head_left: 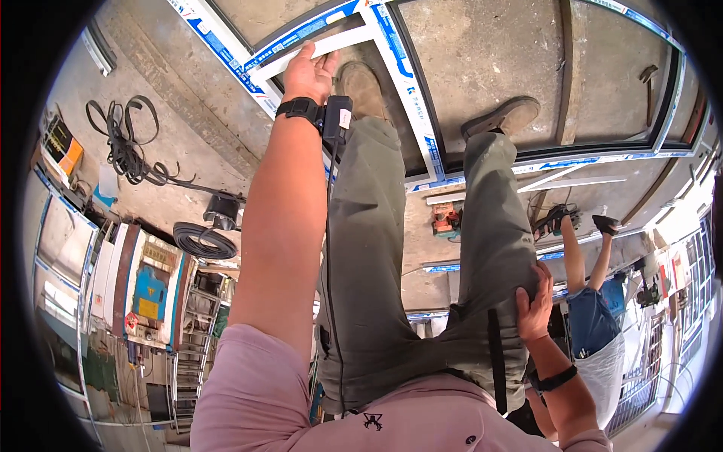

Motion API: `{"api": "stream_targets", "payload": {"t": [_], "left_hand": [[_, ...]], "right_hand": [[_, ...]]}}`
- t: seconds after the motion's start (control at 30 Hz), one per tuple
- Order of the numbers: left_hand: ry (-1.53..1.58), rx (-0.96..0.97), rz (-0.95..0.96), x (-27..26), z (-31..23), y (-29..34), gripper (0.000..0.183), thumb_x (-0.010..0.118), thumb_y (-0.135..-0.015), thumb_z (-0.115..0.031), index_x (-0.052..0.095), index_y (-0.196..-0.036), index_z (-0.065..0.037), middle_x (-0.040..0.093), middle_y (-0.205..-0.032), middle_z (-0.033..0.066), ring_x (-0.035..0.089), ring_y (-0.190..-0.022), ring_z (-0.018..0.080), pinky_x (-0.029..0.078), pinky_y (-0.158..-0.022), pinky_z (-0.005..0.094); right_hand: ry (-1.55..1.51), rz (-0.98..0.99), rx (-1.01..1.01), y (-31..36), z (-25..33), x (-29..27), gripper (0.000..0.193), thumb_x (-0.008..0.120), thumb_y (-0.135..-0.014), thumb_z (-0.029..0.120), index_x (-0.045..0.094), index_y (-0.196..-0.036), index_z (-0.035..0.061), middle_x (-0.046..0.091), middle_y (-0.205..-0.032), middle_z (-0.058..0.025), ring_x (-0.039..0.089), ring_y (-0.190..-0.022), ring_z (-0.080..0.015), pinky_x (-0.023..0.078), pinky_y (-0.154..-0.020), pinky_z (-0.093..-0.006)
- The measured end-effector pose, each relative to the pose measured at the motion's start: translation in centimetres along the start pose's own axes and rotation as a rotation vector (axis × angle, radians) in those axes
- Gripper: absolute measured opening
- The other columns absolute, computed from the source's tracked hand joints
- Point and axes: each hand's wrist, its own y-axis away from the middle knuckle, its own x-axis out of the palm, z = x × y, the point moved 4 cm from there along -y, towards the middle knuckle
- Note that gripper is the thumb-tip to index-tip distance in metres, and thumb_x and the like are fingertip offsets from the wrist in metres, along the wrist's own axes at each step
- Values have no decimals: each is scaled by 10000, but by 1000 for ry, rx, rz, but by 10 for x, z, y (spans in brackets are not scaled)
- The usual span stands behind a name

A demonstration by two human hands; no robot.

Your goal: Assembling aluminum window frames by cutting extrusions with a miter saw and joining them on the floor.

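Observation:
A window frame (407, 83), its profiles covered in blue and white film, lies on the floor around my feet. My left hand (307, 75) reaches down to its corner, fingers stretched out and apart. The thumb and fingertips touch a narrow white strip (350, 38) lying along the inside of the frame's small section. Whether the fingers press or only rest on the strip, I cannot tell. Back on my trouser leg (493, 279) rests my right hand (536, 307), fingers spread and holding nothing. A small black box (337, 118) with a cable is strapped at my left wrist.
A hammer (648, 94) lies at the far right. An orange power tool (446, 219) and loose white strips (580, 181) are beyond the frame's near edge. At left are a tangled black strap (126, 147), a cable coil (205, 240) and a machine (153, 290). Another person (590, 316) is at right.

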Motion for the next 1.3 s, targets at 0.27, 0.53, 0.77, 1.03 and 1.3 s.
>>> {"api": "stream_targets", "payload": {"t": [0.27,0.53,0.77,1.03,1.3], "left_hand": [[33,-27,0,-11,4,-38,278,510,-978,-125,427,-1174,53,505,-1172,215,535,-1125,352,506,-984,441],[17,-18,9,-6,-5,-57,287,480,-992,-129,431,-1209,52,507,-1229,205,513,-1177,318,459,-1035,455],[64,-8,0,-10,6,-60,298,458,-1002,-150,429,-1208,64,511,-1225,210,510,-1186,308,454,-1041,446],[112,-1,13,-4,-2,-59,294,484,-989,-128,422,-1208,57,502,-1227,208,502,-1187,312,438,-1057,464],[27,21,25,-2,-5,-46,281,435,-1009,-153,445,-1188,64,522,-1182,213,535,-1138,329,487,-1011,450]], "right_hand": [[-23,-35,21,-6,6,-5,514,500,-924,355,433,-1308,19,435,-1351,-222,436,-1240,-391,326,-1053,-445],[-19,-78,60,-15,10,-17,513,515,-891,320,436,-1296,15,422,-1352,-257,437,-1229,-427,335,-1041,-466],[-9,-62,85,-20,14,-20,547,500,-904,391,437,-1299,18,421,-1354,-255,433,-1235,-426,331,-1043,-472],[-2,-48,100,-28,20,-26,534,485,-909,374,441,-1301,15,429,-1347,-243,429,-1239,-413,322,-1052,-470],[42,-12,67,-34,24,-32,523,481,-912,342,433,-1307,4,425,-1351,-241,411,-1254,-418,306,-1063,-481]]}}
